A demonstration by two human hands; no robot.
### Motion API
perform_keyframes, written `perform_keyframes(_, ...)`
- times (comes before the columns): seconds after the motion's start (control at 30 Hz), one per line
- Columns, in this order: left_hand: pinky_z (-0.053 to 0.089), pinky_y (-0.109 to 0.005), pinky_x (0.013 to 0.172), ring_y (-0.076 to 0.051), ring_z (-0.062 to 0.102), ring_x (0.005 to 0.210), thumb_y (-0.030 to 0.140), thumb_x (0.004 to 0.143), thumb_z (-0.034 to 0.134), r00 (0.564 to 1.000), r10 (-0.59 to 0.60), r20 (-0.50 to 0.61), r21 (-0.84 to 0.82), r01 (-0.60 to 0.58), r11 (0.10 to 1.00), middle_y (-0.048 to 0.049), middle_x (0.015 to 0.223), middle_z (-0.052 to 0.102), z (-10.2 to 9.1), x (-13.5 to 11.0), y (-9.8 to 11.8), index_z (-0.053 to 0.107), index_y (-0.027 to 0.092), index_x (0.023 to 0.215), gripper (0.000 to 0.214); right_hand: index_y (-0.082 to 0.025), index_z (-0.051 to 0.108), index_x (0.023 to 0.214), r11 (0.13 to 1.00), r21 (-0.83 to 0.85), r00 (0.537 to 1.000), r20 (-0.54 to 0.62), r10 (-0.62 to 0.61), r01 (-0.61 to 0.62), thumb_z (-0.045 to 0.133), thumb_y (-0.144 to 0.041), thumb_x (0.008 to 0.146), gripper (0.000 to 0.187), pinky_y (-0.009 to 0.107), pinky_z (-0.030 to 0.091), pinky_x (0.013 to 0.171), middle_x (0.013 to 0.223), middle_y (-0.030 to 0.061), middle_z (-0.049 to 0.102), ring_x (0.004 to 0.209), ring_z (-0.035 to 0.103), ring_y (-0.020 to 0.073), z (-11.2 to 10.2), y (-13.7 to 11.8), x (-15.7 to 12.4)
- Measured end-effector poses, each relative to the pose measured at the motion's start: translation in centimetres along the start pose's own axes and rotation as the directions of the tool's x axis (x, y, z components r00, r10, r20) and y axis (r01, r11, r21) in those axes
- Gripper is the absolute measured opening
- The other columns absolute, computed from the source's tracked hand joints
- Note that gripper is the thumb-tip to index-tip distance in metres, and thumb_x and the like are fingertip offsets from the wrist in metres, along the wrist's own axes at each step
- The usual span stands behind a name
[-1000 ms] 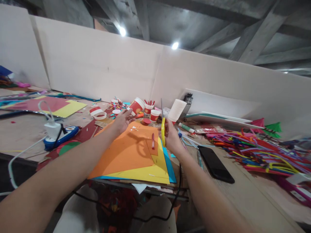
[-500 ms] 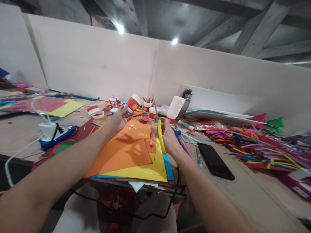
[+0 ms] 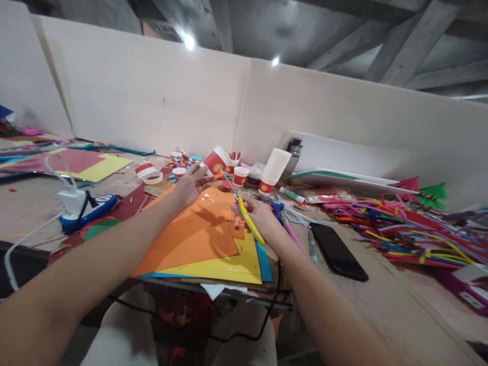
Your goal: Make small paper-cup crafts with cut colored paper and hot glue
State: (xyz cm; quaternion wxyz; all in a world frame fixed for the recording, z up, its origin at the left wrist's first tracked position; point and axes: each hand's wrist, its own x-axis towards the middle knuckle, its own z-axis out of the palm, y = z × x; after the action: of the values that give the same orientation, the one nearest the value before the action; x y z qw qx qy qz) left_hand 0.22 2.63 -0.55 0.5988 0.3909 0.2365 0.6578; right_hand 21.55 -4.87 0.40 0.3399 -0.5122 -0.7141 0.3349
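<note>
My left hand (image 3: 194,186) holds a red and white paper cup (image 3: 215,161), tilted, at the far side of the sheets. In my right hand (image 3: 260,217) is a pair of scissors with yellow handles (image 3: 250,221), its blades pointing up and left toward the cup. Below both hands lie an orange sheet (image 3: 183,239), a yellow sheet (image 3: 244,267) and a blue sheet (image 3: 264,260), overlapping. White paper scraps (image 3: 207,197) are scattered on the orange sheet. Just beyond the scissors stands a small cut-down cup (image 3: 240,176).
A stack of paper cups (image 3: 275,168) stands behind my right hand. To the right lie a black phone (image 3: 337,252) and a heap of coloured pipe cleaners (image 3: 415,231). Cut cup rings (image 3: 151,177) and a blue power strip (image 3: 89,212) are on the left. A white panel (image 3: 152,96) closes off the back.
The cup in my left hand has shifted slightly right. The scissors have swung from nearly upright to leaning left, bringing their blades to the cup.
</note>
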Motion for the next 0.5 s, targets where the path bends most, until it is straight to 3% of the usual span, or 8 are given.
perform_keyframes(0.33,0.047,-0.021,0.060,-0.013,0.069,0.072,0.030,0.066,0.082,0.996,0.053,0.073,0.072,-0.058,0.996,0.0020,0.085,0.068,0.23,-0.17,-0.31,0.057,0.024,0.111,0.052,-0.023,0.069,0.098,0.999,0.002,0.999,-0.005,-0.035,0.035,0.066,-0.053,0.080,0.035,0.022,0.045,0.036,0.061,-0.0026,0.057,0.040,0.056,0.0112,0.09,0.40,0.35)
perform_keyframes(0.5,0.047,-0.021,0.059,-0.013,0.069,0.071,0.029,0.065,0.083,0.995,0.072,0.067,0.067,-0.076,0.995,0.0025,0.084,0.067,0.16,-0.01,-0.37,0.058,0.024,0.113,0.054,-0.022,0.067,0.100,1.000,0.018,1.000,-0.004,-0.011,0.011,0.066,-0.054,0.080,0.038,0.021,0.046,0.036,0.060,-0.0032,0.055,0.040,0.056,0.0105,0.21,0.39,0.21)
